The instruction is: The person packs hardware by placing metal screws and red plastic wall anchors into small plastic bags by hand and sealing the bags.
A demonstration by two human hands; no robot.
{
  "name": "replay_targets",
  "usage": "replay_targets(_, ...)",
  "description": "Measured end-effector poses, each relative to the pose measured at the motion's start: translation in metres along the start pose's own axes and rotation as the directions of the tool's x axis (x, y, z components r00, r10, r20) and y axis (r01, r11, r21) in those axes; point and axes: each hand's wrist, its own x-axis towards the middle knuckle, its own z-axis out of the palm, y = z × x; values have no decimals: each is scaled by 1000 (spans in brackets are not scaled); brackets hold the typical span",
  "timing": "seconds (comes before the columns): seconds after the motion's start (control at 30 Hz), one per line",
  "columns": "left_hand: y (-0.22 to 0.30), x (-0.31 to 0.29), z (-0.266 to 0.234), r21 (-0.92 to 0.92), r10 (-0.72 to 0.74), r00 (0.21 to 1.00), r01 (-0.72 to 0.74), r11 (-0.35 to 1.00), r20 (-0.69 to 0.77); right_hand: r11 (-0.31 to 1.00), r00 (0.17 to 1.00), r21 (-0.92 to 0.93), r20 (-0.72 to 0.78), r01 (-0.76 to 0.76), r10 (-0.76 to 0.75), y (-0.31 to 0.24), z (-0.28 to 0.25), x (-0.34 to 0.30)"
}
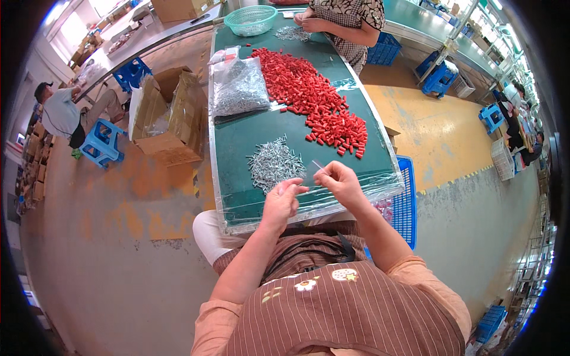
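Note:
My left hand [282, 203] is closed in a pinch just off the near side of a pile of silver screws [275, 164]; what its fingers hold, if anything, is too small to make out. Level with it, my right hand [341, 183] pinches a thin, clear plastic piece [319, 165], perhaps a small bag, whose tip sticks up past the fingers. Both hands are above the near end of the green tabletop [234, 178], a small gap between them. Beyond the screws spreads a long heap of red plastic plugs [317, 98].
A clear bag full of metal screws [240, 89] lies left of the red heap, with a green basket [250, 21] farther back. Across the table a co-worker's hands [306, 21] are over another small pile. An open carton [169, 118] stands left, a blue crate [405, 204] right.

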Motion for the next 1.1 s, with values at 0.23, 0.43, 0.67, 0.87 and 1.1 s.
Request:
replay_targets(0.23,35,-3,4,460,203,974,-227,859,103,830,939,-553,319,73,130,-42,-9,0)
replay_targets(0.43,48,-2,11,757,124,977,-214,617,175,884,921,-456,378,100,91,-44,-8,2)
replay_targets(0.67,54,-2,13,762,86,974,-219,609,211,888,894,-454,427,81,137,-45,-14,4)
replay_targets(0.87,53,-1,14,792,81,971,-231,565,226,899,896,-432,423,67,137,-47,-14,6)
replay_targets(1.1,36,5,5,673,75,997,-70,736,21,837,972,-498,62,227,-227,-43,-2,2)
